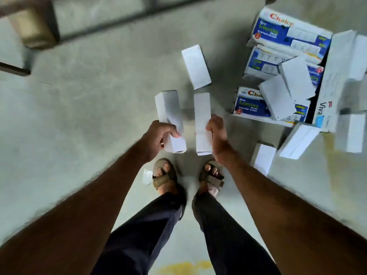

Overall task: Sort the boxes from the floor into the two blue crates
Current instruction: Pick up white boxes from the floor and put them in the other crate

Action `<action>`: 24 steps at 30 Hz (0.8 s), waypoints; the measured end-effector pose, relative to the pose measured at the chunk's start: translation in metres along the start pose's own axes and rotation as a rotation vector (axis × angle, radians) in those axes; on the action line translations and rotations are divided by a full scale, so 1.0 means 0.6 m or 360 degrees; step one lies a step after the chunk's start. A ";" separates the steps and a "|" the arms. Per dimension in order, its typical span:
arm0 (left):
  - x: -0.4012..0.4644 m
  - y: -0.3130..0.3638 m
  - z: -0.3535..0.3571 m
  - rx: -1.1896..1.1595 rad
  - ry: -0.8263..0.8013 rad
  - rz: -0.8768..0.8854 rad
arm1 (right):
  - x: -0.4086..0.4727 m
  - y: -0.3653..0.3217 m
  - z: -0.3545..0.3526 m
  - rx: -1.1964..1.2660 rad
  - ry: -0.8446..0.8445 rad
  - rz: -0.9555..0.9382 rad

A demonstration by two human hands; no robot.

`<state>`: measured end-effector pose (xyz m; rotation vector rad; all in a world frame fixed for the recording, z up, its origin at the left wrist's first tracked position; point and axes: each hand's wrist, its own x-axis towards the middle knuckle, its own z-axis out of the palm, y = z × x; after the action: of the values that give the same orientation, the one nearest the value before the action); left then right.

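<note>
Left hand (158,135) gripping one white box (168,114), right hand (216,133) gripping another (202,118); lifted clear of floor (99,96), likely for carrying to crates.

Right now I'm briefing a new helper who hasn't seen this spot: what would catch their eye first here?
First, the two plain white boxes held up at centre: the left hand grips one white box, the right hand grips another white box. Next, at upper right, the heap of blue-and-white Choice boxes with more white boxes tumbled over them. A lone white box lies on the grey floor just beyond the hands.
</note>
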<state>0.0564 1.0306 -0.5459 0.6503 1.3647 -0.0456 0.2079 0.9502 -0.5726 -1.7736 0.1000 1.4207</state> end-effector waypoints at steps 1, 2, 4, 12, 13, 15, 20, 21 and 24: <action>-0.059 0.032 0.008 -0.0105 -0.0076 -0.0012 | -0.054 -0.045 -0.010 0.0191 -0.0044 0.0043; -0.079 0.040 0.002 -0.0203 -0.0129 0.0028 | -0.073 -0.055 -0.005 0.0330 -0.0081 0.0046; -0.216 0.131 0.025 -0.0248 -0.0323 0.0084 | -0.198 -0.163 -0.044 0.0520 -0.0074 -0.0056; -0.569 0.328 0.108 -0.0005 -0.0846 0.0391 | -0.539 -0.385 -0.142 0.0785 -0.0079 -0.0362; -0.604 0.343 0.121 0.0072 -0.0859 0.0433 | -0.575 -0.399 -0.151 0.0834 -0.0080 -0.0405; -0.668 0.361 0.147 0.0165 -0.0922 0.0482 | -0.651 -0.419 -0.165 0.0934 -0.0070 -0.0466; -0.805 0.378 0.191 0.0565 -0.1175 0.0751 | -0.838 -0.416 -0.175 0.0988 0.0040 -0.0677; -0.835 0.380 0.197 0.0653 -0.1182 0.0799 | -0.877 -0.410 -0.175 0.0963 0.0130 -0.0720; -0.912 0.373 0.221 0.0883 -0.1241 0.0962 | -0.978 -0.380 -0.182 0.0962 0.0469 -0.0841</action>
<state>0.1353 0.9713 0.0519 1.3220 0.3553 -0.1753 0.2052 0.7809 0.0435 -1.3483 0.1786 0.6508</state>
